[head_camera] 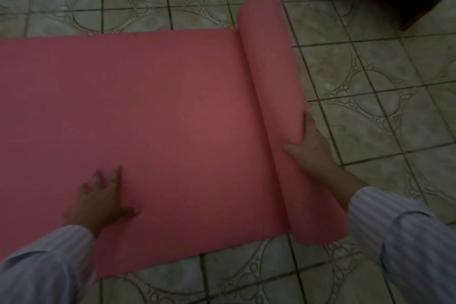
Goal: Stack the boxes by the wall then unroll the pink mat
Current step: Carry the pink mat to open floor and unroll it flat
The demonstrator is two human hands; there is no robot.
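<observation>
Pink mat (153,116) lies mostly flat on the tiled floor (385,96), its remaining roll (271,76) at the right end. My left hand (103,200) presses flat, fingers spread, released. My right hand (308,145) grips the roll's near part.

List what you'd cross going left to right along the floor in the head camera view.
left hand pressed flat on the mat → flat pink mat → rolled part → right hand gripping the roll → bare tiled floor

Mat (160,118) flat on tiled floor (370,81), roll (271,76) at right end; left hand (101,200) on mat, right hand (311,145) on roll.
</observation>
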